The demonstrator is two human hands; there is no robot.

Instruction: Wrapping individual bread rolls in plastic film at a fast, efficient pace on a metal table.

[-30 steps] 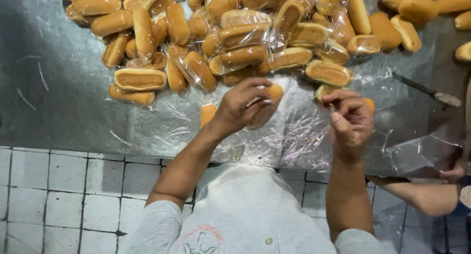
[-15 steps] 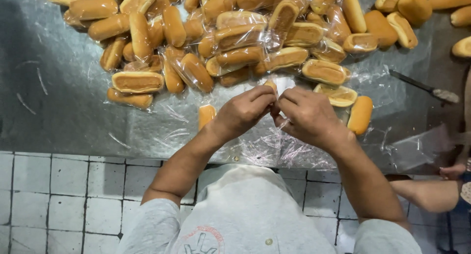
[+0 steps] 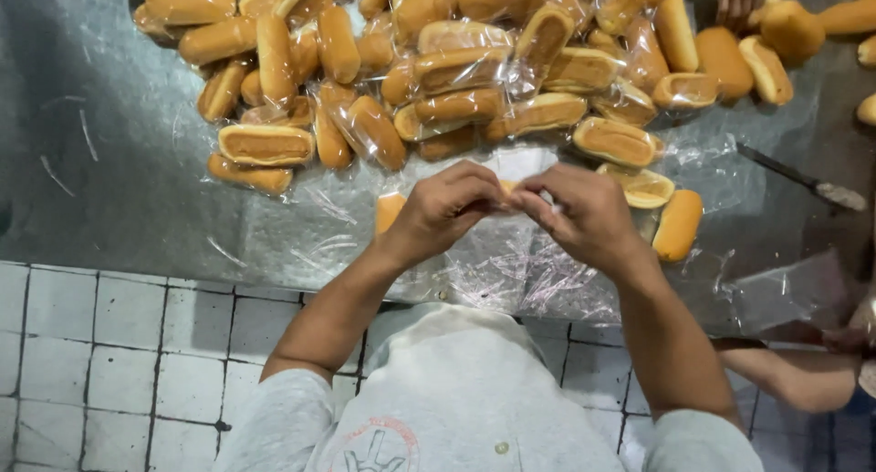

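Grey metal tabletop [image 3: 109, 189] carries a heap of cellophane-wrapped golden buns [image 3: 456, 66]; below it, my left hand [image 3: 443, 207] and right hand [image 3: 584, 215] pinch one wrapped bun [image 3: 505, 189].

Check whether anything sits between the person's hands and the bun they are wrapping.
Nothing visible does. The left hand and right hand meet directly on the bun, mostly hidden under their fingers, with only clear plastic wrap around it.

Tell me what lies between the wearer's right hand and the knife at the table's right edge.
In the head view, between the right hand and the knife lie an unwrapped bun, a split filled bun and crinkled clear plastic.
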